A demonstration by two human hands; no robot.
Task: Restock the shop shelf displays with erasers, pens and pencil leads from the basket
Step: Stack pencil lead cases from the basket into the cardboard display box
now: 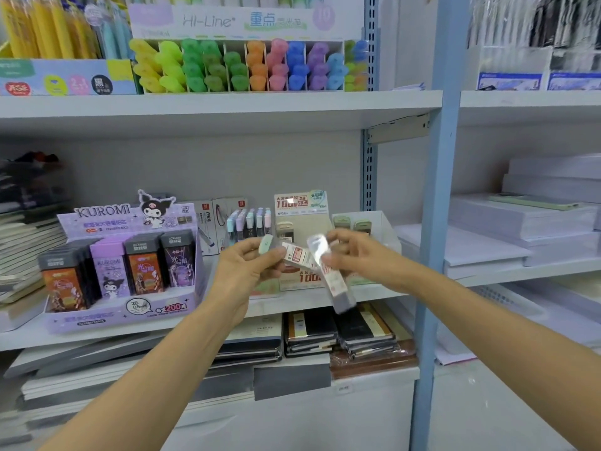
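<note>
Head view: both hands are raised in front of the middle shelf [286,304], each pinching a slim pencil-lead case. The left hand [248,271] holds a mint-capped lead case [294,255] between thumb and curled fingers, lying roughly level. The right hand [353,255] grips a second lead case [336,284] by its top end, so it hangs tilted downward; it is blurred, and its label cannot be read. The two cases meet or cross between the hands, just in front of the beige 2B lead display [300,219], with the Kuromi lead display [130,222] well to its left. The basket is not in view. This looks like the pencil-lead step, with the cases being sorted in hand. Next, each case should be turned upright and slotted into a free space of the matching display, checking the lead grade first
</note>
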